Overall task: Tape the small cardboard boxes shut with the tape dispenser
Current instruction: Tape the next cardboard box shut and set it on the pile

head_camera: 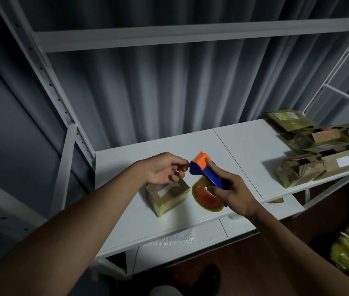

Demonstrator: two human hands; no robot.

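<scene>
Grey pleated curtains [169, 92] hang behind a white metal rack [41, 67], and its white shelf [244, 150] serves as the work surface in dim light. Above the shelf, the right hand [236, 194] grips the tape dispenser [206, 178] by its blue handle, fingers curled round it and the thumb lying up near the orange head; the dispenser is held in the air, tilted with the head up and to the left and the roll [207, 199] of clear tape on an orange core hanging low, close over the shelf. The left hand [167, 169] is raised beside the head, its thumb and forefinger pinched together right at the blue blade end, seemingly on the loose end of the tape, though the tape itself is too faint to make out; the other fingers are loosely curled. Directly below the left hand, a small box [167, 196] stands on the shelf just left of the roll, its sides glossy with tape and a pale label partly visible on top. Well apart, at the far right end of the shelf, lies a loose heap of boxes [323, 146], some with open flaps, one with a white label. Below the shelf, crumpled clear wrapping [173, 239] shows at the front edge of a lower level, and dark brown floor [254, 263] lies beneath.
</scene>
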